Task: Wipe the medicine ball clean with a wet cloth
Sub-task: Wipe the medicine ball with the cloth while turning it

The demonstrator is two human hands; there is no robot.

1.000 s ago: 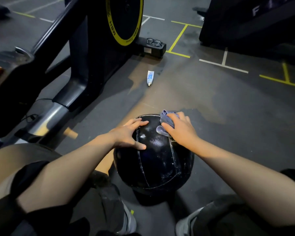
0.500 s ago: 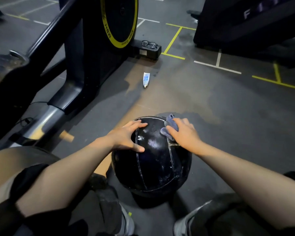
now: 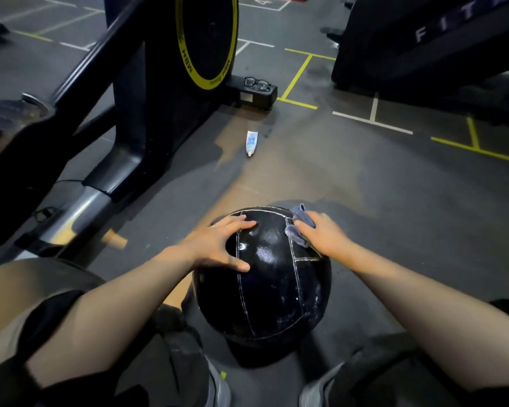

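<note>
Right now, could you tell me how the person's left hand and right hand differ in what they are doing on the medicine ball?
The left hand lies bare on the medicine ball with fingers spread; the right hand presses a blue-grey cloth against it. The left hand sits on the ball's upper left, the right hand on its upper right. Both rest on the ball's top.

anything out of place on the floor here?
Yes: a small white tube lies loose on the floor beyond the medicine ball, and a pair of glasses sits on the exercise machine's foot, easy to knock or step on.
</note>
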